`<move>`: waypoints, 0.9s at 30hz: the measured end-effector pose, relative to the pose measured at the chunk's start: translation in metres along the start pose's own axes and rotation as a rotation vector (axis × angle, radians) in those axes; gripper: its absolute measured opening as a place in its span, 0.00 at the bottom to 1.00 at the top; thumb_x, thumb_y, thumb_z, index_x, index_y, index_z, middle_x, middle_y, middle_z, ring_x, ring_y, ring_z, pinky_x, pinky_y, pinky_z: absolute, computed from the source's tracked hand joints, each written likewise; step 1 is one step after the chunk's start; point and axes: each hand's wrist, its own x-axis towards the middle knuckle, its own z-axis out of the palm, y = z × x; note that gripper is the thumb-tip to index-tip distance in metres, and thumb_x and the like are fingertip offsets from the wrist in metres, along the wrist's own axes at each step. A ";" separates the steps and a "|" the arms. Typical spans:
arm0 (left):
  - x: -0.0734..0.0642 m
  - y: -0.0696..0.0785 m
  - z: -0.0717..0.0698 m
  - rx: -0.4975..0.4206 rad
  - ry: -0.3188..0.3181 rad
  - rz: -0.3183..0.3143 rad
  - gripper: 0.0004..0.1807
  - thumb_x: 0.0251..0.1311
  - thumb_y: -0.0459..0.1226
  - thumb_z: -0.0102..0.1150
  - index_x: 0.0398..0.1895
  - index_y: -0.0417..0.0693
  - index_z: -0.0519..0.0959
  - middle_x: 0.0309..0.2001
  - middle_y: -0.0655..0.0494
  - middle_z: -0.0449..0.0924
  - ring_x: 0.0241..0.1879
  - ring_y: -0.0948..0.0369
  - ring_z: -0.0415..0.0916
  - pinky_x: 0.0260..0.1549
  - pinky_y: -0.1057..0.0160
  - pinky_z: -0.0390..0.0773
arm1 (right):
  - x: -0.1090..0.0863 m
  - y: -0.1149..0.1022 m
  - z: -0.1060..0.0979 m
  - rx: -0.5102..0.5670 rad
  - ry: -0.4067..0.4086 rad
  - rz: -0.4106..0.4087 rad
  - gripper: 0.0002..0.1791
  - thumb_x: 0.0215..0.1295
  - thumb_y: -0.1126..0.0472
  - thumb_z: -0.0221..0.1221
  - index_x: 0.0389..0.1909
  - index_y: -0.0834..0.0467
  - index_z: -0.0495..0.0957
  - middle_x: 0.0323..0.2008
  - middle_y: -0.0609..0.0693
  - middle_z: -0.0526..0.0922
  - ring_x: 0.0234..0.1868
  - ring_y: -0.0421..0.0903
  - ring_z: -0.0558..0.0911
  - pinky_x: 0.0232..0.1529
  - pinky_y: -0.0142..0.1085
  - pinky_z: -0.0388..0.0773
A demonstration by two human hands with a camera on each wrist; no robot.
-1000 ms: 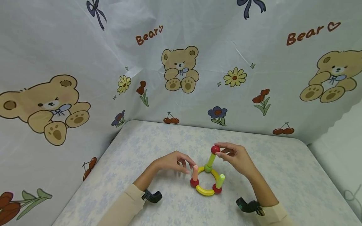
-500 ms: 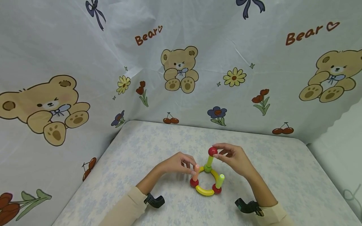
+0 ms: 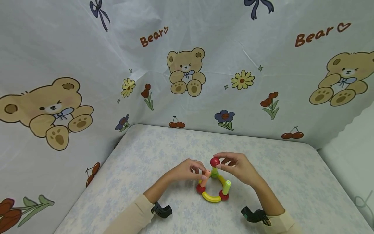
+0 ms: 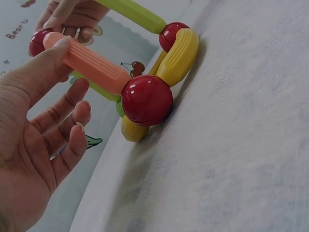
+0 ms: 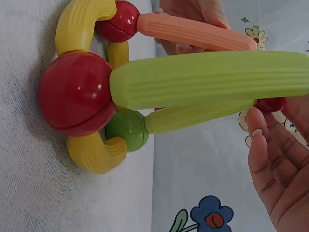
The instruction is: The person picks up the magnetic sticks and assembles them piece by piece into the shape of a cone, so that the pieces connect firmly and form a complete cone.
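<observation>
On the table stands a ring of curved yellow pieces (image 3: 211, 198), joined by two red balls (image 4: 147, 100) and a green ball (image 5: 127, 130). My left hand (image 3: 185, 170) pinches the upper end of an orange rod (image 3: 205, 178), which leans to the right from its red ball. My right hand (image 3: 238, 167) holds another red ball (image 3: 215, 162) between thumb and fingers, atop the far light green rod (image 5: 203, 116) that rises from the green ball. The nearer light green rod (image 3: 226, 188) stands on the front right ball, untouched, with a bare upper end.
The pale blue patterned tabletop (image 3: 163, 143) extends around the ring. Behind it hangs a bear-print cloth (image 3: 216, 39). Each wrist wears a black camera (image 3: 162, 210). A thin cable (image 3: 362, 202) lies at the far right.
My left hand moved right, took hold of the orange rod and tilted it rightward. My right hand brought the top red ball left and lower, toward the orange rod's end.
</observation>
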 end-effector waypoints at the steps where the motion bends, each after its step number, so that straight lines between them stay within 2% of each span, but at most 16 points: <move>1: 0.000 0.000 0.000 0.000 0.001 -0.004 0.10 0.65 0.38 0.68 0.48 0.52 0.88 0.43 0.63 0.85 0.39 0.53 0.77 0.34 0.64 0.78 | 0.000 0.000 0.000 -0.004 -0.010 -0.006 0.18 0.63 0.58 0.71 0.55 0.52 0.85 0.48 0.47 0.87 0.41 0.45 0.83 0.40 0.38 0.84; 5: 0.001 -0.002 0.001 -0.002 0.003 -0.005 0.09 0.66 0.38 0.67 0.48 0.52 0.88 0.43 0.64 0.85 0.39 0.51 0.76 0.35 0.63 0.78 | 0.000 0.000 0.002 -0.007 -0.050 -0.028 0.18 0.64 0.59 0.70 0.55 0.51 0.85 0.49 0.46 0.87 0.42 0.45 0.83 0.42 0.38 0.83; 11: 0.001 -0.002 0.000 0.016 0.007 -0.007 0.10 0.66 0.40 0.68 0.48 0.54 0.89 0.42 0.65 0.85 0.40 0.56 0.77 0.39 0.58 0.80 | -0.001 -0.001 0.002 0.008 -0.087 -0.059 0.18 0.65 0.59 0.69 0.56 0.51 0.85 0.49 0.45 0.87 0.42 0.44 0.83 0.43 0.38 0.83; 17: 0.002 -0.003 0.001 0.003 0.007 -0.008 0.09 0.66 0.39 0.67 0.48 0.53 0.89 0.42 0.65 0.85 0.42 0.51 0.77 0.41 0.58 0.80 | -0.002 0.000 0.001 0.009 -0.091 -0.063 0.18 0.65 0.60 0.69 0.56 0.51 0.85 0.49 0.45 0.87 0.42 0.44 0.83 0.43 0.38 0.83; 27: 0.002 -0.002 0.005 0.002 0.040 -0.042 0.09 0.67 0.40 0.67 0.46 0.52 0.88 0.42 0.67 0.86 0.43 0.47 0.78 0.37 0.65 0.78 | -0.002 0.000 0.001 0.015 -0.109 -0.072 0.17 0.65 0.60 0.69 0.55 0.51 0.85 0.48 0.45 0.87 0.42 0.45 0.83 0.42 0.39 0.83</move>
